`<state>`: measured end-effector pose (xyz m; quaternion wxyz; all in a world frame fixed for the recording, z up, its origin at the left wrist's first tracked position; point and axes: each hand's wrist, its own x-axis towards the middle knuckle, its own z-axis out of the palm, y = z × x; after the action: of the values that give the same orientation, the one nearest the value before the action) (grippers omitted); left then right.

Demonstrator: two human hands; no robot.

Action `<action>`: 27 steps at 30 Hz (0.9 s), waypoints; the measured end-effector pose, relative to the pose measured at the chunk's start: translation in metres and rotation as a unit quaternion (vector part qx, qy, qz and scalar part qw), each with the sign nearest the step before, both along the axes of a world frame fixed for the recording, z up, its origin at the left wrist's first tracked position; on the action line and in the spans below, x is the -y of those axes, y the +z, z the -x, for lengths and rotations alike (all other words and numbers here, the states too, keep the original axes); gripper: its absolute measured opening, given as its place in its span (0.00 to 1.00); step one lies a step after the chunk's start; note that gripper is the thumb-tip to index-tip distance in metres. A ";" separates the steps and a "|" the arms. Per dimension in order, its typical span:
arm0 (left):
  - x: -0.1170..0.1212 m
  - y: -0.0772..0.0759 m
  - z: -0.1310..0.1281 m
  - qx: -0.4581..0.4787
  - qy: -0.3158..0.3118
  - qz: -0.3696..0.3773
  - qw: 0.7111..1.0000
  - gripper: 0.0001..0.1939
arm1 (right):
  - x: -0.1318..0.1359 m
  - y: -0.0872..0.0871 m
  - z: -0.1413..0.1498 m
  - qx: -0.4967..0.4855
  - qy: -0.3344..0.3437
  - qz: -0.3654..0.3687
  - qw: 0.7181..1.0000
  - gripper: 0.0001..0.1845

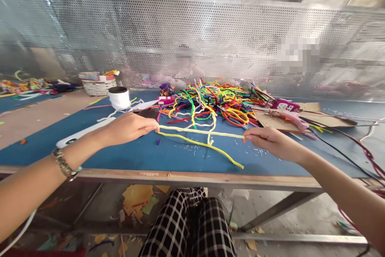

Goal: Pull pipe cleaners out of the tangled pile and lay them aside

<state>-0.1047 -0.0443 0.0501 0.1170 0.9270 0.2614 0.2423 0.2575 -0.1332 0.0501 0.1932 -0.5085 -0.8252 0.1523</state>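
A pale yellow pipe cleaner (pixel 198 130) is stretched nearly straight between my two hands, just above the blue table top. My left hand (pixel 132 128) pinches its left end between thumb and fingers. At the other end, my right hand (pixel 267 140) has its fingers closed on the tip. A brighter yellow pipe cleaner (pixel 207 146) slants down to the right below it; its left end meets my left fingertips, and whether they grip it I cannot tell. Beyond my hands lies a tangled heap of many-coloured pipe cleaners (pixel 210 100).
A pink glue gun (pixel 290 118) with cords rests on cardboard (pixel 273 122) at right. To the left are a white-wrapped spool (pixel 119 98), a white basket (pixel 98 84) and a white oblong device (pixel 81 133). A perforated metal screen (pixel 150 32) stands behind the table (pixel 120 158).
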 end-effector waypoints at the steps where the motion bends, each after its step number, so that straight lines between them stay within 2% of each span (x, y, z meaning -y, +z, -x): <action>1: 0.000 -0.001 0.001 0.004 -0.008 0.029 1.000 0.09 | 0.000 -0.002 -0.002 -0.006 -0.004 0.014 1.000 0.20; 4: 0.002 -0.004 -0.001 0.055 -0.016 0.120 0.991 0.08 | -0.001 -0.008 -0.007 -0.024 -0.011 0.045 0.999 0.21; 7: 0.007 -0.010 -0.010 0.197 0.020 0.177 0.964 0.08 | -0.002 -0.013 -0.005 -0.041 -0.017 0.053 0.998 0.22; 12: 0.011 -0.018 -0.032 0.436 0.109 0.263 0.854 0.10 | -0.003 -0.015 0.003 -0.033 0.003 0.016 0.999 0.21; 19: 0.009 -0.019 -0.057 0.602 0.191 0.314 0.709 0.09 | -0.001 -0.021 0.015 0.017 0.020 -0.114 0.993 0.18; 23: 0.013 -0.014 -0.065 0.653 0.173 0.383 0.630 0.09 | -0.001 -0.028 0.016 0.034 0.019 -0.146 0.989 0.17; 27: 0.019 -0.011 -0.073 0.699 0.084 0.416 0.576 0.09 | -0.002 -0.033 0.017 0.033 0.003 -0.140 0.990 0.18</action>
<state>-0.0317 -0.0629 0.0386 0.6149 0.2945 0.2476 0.6884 0.2408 -0.1310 0.0173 0.2350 -0.4783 -0.8460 0.0189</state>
